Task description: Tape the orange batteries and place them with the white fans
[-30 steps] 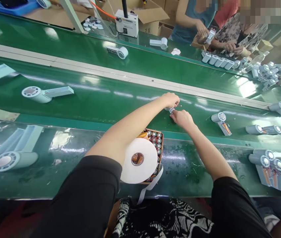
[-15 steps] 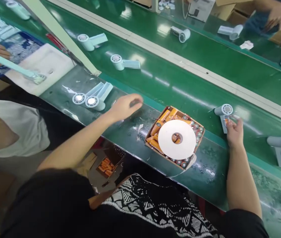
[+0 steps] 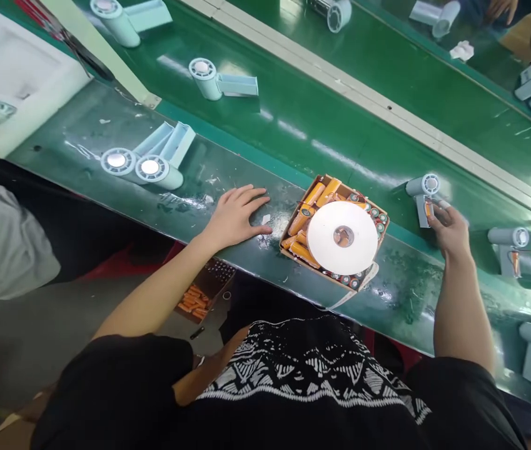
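Observation:
My left hand (image 3: 237, 217) lies flat on the dark green belt with its fingers apart, holding nothing, just left of a cardboard tray (image 3: 284, 247). The tray is packed with orange cylindrical cells, and a white paper roll (image 3: 326, 237) rests on top of them. My right hand (image 3: 450, 231) is at a pale blue handheld fan casing (image 3: 422, 186), its fingertips on the casing's open handle (image 3: 422, 212). An orange cell shows inside that handle, partly hidden by my fingers.
Two fan casings (image 3: 150, 164) lie on the belt left of my left hand, and more stand at the right. A white foam sheet (image 3: 21, 81) lies at the upper left. A box of orange cells (image 3: 194, 300) sits below the belt edge. A co-worker's hand (image 3: 500, 7) shows at the top.
My left hand has come down from above the belt and now lies flat beside the tray. The view has swung, shifting the scene. My right hand stays at the same fan casing.

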`<state>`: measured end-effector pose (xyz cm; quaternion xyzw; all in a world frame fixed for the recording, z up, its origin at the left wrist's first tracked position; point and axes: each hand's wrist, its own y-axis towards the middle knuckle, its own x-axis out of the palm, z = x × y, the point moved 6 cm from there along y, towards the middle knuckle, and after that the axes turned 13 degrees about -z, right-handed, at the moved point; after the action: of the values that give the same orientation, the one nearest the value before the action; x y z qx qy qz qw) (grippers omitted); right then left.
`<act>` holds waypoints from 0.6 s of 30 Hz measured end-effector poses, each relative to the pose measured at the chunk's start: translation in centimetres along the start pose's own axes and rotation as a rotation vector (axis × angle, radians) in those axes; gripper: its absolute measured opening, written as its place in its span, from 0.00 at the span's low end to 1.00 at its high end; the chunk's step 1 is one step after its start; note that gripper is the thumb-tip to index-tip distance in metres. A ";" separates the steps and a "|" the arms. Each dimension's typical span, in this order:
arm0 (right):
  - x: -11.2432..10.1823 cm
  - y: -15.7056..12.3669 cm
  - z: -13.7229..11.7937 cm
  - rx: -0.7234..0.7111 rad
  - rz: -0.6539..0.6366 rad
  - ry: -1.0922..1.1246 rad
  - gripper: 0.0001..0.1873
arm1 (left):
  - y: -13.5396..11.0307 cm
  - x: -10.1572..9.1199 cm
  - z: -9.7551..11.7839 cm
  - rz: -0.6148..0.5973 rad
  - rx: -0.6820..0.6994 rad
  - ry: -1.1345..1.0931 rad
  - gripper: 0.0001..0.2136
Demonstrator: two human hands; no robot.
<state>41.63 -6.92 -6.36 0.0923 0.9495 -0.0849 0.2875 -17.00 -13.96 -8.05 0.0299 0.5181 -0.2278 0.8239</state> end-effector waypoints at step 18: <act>-0.6 0.0 2.0 0.033 0.215 0.223 0.21 | 1.3 -0.1 -0.9 -0.036 -0.016 -0.018 0.28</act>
<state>43.11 -7.46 -7.65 0.2072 0.9586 -0.0585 0.1862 -17.31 -12.53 -8.60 0.0120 0.5127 -0.2386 0.8246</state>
